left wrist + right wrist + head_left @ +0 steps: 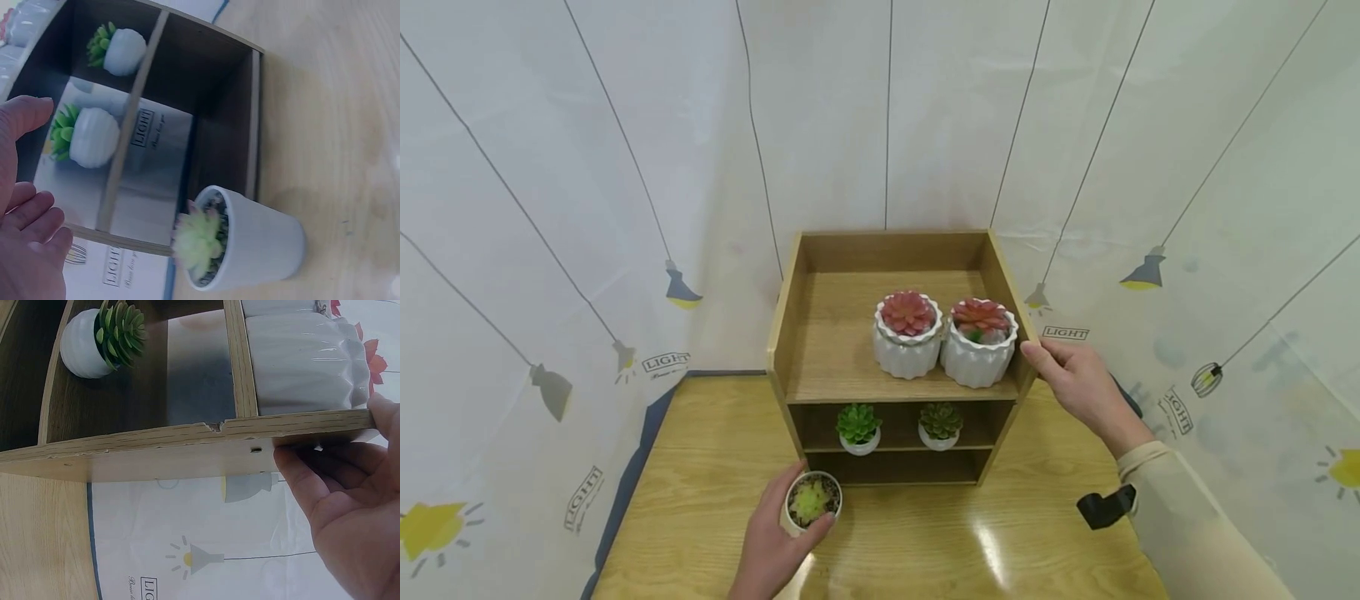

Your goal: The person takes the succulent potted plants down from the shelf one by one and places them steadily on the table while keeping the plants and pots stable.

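Standing upright on the wooden table point(700, 467) by the front left corner of the shelf unit point(786, 304): potted succulent point(812, 502), pale yellow-green rosette in dark grit, plain round white pot; head view has the left hand point(775, 533) curved about it, thumb overlapping the rim; top tier point(831, 333) carries two fluted white pots point(907, 358) with red succulents point(907, 313), centre to right; green succulents point(858, 423) in small white pots point(860, 446) sit one tier down; lamp-print cloth point(827, 108) behind.

Left wrist view: hand hangs above the pot and apart from it, thumb spread from the fingers; rosette tips pinkish; pot blocks part of the shelf's lower corner.

Right wrist view: right hand point(356, 519) pinches the side panel point(187, 465), thumb at the front edge, fingers against the outer face; edge chipped; fluted pot just inside.
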Demonstrator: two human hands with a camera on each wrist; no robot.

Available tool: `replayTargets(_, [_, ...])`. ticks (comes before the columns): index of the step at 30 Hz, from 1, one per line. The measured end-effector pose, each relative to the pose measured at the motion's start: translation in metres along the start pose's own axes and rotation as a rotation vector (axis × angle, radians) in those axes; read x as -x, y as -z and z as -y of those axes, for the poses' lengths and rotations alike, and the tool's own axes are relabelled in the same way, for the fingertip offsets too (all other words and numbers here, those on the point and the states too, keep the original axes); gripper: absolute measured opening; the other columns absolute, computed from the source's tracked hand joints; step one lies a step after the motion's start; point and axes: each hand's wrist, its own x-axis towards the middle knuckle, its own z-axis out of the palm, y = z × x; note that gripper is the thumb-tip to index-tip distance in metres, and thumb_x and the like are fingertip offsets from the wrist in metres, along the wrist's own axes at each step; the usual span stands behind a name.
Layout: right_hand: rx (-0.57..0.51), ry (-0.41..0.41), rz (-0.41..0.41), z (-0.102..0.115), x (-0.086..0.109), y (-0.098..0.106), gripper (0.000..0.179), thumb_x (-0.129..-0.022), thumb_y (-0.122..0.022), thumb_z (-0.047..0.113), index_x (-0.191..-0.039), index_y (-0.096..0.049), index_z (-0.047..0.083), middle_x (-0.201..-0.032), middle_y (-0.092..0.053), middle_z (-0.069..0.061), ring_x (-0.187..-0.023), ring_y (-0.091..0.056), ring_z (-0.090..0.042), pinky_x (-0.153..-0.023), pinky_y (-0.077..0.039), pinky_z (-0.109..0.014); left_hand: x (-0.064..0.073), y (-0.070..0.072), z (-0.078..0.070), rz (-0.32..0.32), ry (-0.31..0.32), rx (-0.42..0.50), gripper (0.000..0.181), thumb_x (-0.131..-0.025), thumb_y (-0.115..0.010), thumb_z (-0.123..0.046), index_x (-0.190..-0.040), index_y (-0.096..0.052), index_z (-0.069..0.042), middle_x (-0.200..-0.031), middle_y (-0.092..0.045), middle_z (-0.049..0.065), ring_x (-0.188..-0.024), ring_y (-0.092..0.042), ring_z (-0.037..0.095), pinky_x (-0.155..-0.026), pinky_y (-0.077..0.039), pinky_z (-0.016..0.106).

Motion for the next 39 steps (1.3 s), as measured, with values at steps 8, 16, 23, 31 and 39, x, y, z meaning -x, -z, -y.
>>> replayTargets(8, [0.002, 0.014, -0.001, 0.000, 0.001, 0.001, 0.053, -0.112, -0.043, 0.039, -0.137, -0.062, -0.004, -0.130, -0.065, -0.027, -0.117, -0.062, -0.039, -0.096, -0.052, -0.057, -0.013, 0.007, -0.016, 0.003, -0.098, 0.002, 0.073, -0.081, -0.089, -0.019, -0.145, -0.057, -0.006, -0.142, -0.061, 0.011, -0.130, -0.057, 0.036, -0.100, -0.050, 0.061])
replayTargets(16, [0.017, 0.002, 0.001, -0.003, 0.002, 0.001, 0.056, -0.112, -0.042, 0.041, -0.132, -0.064, -0.005, -0.120, -0.067, -0.030, -0.104, -0.062, -0.036, -0.088, -0.053, -0.051, -0.021, 0.010, -0.031, 0.055, -0.127, 0.029, 0.073, -0.084, -0.086, -0.020, -0.149, -0.054, -0.013, -0.149, -0.057, 0.007, -0.137, -0.053, 0.033, -0.105, -0.047, 0.060])
replayTargets(23, [0.026, 0.004, 0.000, -0.001, -0.001, 0.000, 0.053, -0.111, -0.043, 0.042, -0.120, -0.068, -0.004, -0.094, -0.065, -0.025, -0.091, -0.062, -0.034, -0.080, -0.053, -0.044, -0.032, 0.013, -0.043, 0.054, -0.201, 0.005, 0.072, -0.087, -0.084, -0.021, -0.151, -0.052, -0.013, -0.150, -0.055, 0.009, -0.137, -0.053, 0.034, -0.106, -0.048, 0.059])
replayTargets(31, [-0.014, -0.030, 0.054, 0.001, 0.000, 0.004, 0.064, -0.111, -0.042, 0.045, -0.153, -0.042, -0.005, -0.151, -0.046, -0.029, -0.142, -0.042, -0.047, -0.113, -0.038, -0.063, -0.048, 0.017, -0.062, 0.093, -0.231, 0.030, 0.073, -0.090, -0.083, -0.024, -0.153, -0.049, -0.015, -0.152, -0.052, 0.006, -0.139, -0.051, 0.031, -0.107, -0.047, 0.058])
replayTargets(39, [0.015, 0.013, -0.004, -0.001, -0.001, 0.002, 0.055, -0.112, -0.042, 0.041, -0.136, -0.063, -0.005, -0.108, -0.069, -0.026, -0.102, -0.062, -0.033, -0.090, -0.054, -0.049, -0.059, 0.020, -0.077, 0.113, -0.257, 0.045, 0.073, -0.090, -0.082, -0.022, -0.153, -0.048, -0.010, -0.153, -0.050, 0.009, -0.140, -0.050, 0.031, -0.109, -0.045, 0.059])
